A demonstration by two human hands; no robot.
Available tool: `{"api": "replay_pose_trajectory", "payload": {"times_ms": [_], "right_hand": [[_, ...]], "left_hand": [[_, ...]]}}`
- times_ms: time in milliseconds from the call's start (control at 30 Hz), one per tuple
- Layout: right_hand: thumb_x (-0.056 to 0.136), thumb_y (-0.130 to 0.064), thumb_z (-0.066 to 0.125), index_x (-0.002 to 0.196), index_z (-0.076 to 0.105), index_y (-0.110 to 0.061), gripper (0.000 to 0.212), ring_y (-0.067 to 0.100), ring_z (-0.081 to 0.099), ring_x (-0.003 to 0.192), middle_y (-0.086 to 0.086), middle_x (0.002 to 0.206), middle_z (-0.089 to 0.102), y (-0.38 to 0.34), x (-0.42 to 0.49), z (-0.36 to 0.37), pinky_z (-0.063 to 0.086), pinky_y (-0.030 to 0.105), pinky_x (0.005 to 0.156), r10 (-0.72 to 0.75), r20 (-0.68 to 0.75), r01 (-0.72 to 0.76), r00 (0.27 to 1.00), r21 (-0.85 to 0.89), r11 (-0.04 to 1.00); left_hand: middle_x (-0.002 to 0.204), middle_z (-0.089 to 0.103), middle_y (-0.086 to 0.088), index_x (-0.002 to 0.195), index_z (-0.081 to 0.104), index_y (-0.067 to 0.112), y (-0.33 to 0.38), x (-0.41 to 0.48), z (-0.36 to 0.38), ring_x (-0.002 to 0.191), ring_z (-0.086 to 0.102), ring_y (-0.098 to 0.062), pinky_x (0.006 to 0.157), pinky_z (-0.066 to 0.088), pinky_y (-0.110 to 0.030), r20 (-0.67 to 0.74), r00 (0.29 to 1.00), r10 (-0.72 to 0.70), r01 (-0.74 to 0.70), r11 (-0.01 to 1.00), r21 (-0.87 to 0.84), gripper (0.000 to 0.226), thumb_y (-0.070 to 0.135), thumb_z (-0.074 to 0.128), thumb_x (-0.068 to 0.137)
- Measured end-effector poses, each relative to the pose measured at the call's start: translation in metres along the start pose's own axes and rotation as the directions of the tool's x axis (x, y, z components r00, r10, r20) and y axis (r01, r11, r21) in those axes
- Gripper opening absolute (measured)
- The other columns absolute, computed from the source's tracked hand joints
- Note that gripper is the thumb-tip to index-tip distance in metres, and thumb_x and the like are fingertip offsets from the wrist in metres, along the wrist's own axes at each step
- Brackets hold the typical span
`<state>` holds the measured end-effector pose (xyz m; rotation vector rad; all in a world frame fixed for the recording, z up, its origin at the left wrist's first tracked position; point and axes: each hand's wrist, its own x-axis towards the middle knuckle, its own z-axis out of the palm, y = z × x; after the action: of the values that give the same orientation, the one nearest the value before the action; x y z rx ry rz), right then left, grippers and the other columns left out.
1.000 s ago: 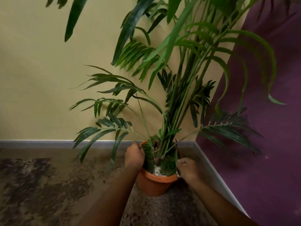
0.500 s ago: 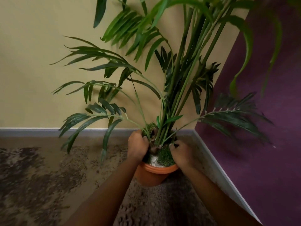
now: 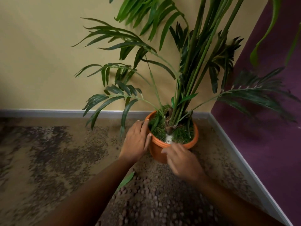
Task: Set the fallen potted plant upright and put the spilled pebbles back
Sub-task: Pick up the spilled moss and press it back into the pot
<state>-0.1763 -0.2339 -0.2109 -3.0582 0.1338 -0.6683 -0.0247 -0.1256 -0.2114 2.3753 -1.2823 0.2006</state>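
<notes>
The plant (image 3: 187,88) is cut off at the top edge. The right hand (image 3: 184,160), lower middle, is blurry. Its grip looks loose and holds nothing I can see, and it hides part of the pot (image 3: 156,151). The left hand (image 3: 136,141) lies flat on the pot's left side, grip released. The pot stands upright in the corner, near both walls. Pebbles (image 3: 146,201) lie on the floor (image 3: 48,160) at the bottom middle. The floor stretches wide to the left.

My right hand (image 3: 182,159) has come off the pot (image 3: 157,151) rim; my left hand (image 3: 137,141) now presses flat beside it.
</notes>
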Motion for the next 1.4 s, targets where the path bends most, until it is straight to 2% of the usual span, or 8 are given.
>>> {"api": "replay_pose_trajectory", "payload": {"times_ms": [100,300,467,867,1033,1133,1333,1400], "right_hand": [[0.068,-0.009,0.069,0.092,0.064,-0.017,0.027,0.021,0.062,0.077,0.002,0.086,0.062,-0.018,0.001,0.021,0.051,0.027,0.062,-0.216,0.210,0.207,0.954,0.065,0.976],[0.095,-0.010,0.040,0.124,0.050,-0.004,0.031,0.030,0.041,0.123,0.015,0.129,0.046,-0.056,0.019,0.082,0.037,0.041,0.100,-0.018,0.487,-0.067,0.873,0.157,0.985],[0.098,-0.014,0.043,0.141,0.037,-0.012,0.043,0.023,0.013,0.147,0.006,0.155,0.028,-0.071,0.020,0.106,0.016,0.046,0.117,-0.132,0.647,0.027,0.751,0.169,0.985],[0.096,-0.004,0.039,0.136,0.043,-0.008,0.041,0.028,0.033,0.134,0.015,0.139,0.046,-0.074,0.015,0.099,0.012,0.049,0.118,-0.186,0.502,0.191,0.845,0.041,0.981],[0.093,-0.017,0.052,0.123,0.058,-0.014,0.031,0.024,0.052,0.117,0.008,0.117,0.063,-0.058,0.023,0.067,0.031,0.049,0.113,-0.147,0.363,0.156,0.920,0.005,0.988],[0.068,-0.030,0.081,0.099,0.074,-0.025,0.033,0.012,0.070,0.081,-0.008,0.082,0.074,-0.053,0.026,0.043,0.058,0.037,0.084,-0.177,0.208,0.194,0.962,-0.065,0.979],[0.087,-0.005,0.060,0.122,0.060,-0.003,0.035,0.032,0.065,0.094,0.015,0.100,0.071,-0.044,0.043,0.002,0.054,0.037,0.075,-0.125,0.092,0.121,0.988,0.052,0.991],[0.084,0.000,0.060,0.118,0.062,0.000,0.034,0.034,0.065,0.091,0.018,0.098,0.071,-0.041,0.048,-0.010,0.054,0.037,0.068,-0.086,0.019,0.085,0.996,0.067,0.994]], "left_hand": [[0.149,0.032,-0.011,0.149,0.013,0.009,-0.014,-0.018,0.009,0.140,0.025,-0.022,0.117,0.018,-0.032,0.100,0.995,-0.007,-0.003,0.994,0.106,0.056,0.031,0.027,0.100],[0.149,0.031,-0.013,0.148,0.012,0.007,-0.026,-0.053,0.031,0.135,0.033,-0.028,0.108,0.034,-0.035,0.409,0.863,-0.297,0.212,0.947,0.240,0.063,0.024,0.039,0.094],[0.144,0.039,-0.012,0.141,0.030,0.011,-0.045,-0.084,0.036,0.132,0.038,-0.028,0.105,0.039,-0.036,0.531,0.730,-0.430,0.292,0.899,0.325,0.050,0.030,0.041,0.096],[0.132,0.051,-0.008,0.132,0.046,0.019,-0.064,-0.099,0.022,0.125,0.045,-0.025,0.098,0.043,-0.037,0.554,0.716,-0.424,0.258,0.899,0.355,0.038,0.020,0.046,0.095],[0.128,0.058,-0.008,0.120,0.058,0.016,-0.055,-0.073,-0.002,0.117,0.054,-0.023,0.096,0.045,-0.034,0.516,0.750,-0.413,0.388,0.907,0.162,0.029,0.018,0.042,0.096],[0.119,0.065,-0.011,0.112,0.064,0.010,-0.038,-0.051,-0.022,0.107,0.060,-0.023,0.093,0.046,-0.033,0.494,0.792,-0.360,0.416,0.909,-0.005,0.026,0.014,0.045,0.096],[0.066,0.056,-0.006,0.067,0.059,0.010,-0.013,-0.014,-0.067,0.064,0.052,-0.017,0.069,0.044,-0.029,0.333,0.887,-0.321,0.431,0.834,-0.344,0.027,0.017,0.055,0.093],[0.066,0.054,-0.009,0.066,0.056,0.008,-0.005,-0.005,-0.079,0.064,0.051,-0.019,0.067,0.040,-0.027,0.272,0.913,-0.303,0.397,0.810,-0.432,0.029,0.018,0.053,0.094]]}}
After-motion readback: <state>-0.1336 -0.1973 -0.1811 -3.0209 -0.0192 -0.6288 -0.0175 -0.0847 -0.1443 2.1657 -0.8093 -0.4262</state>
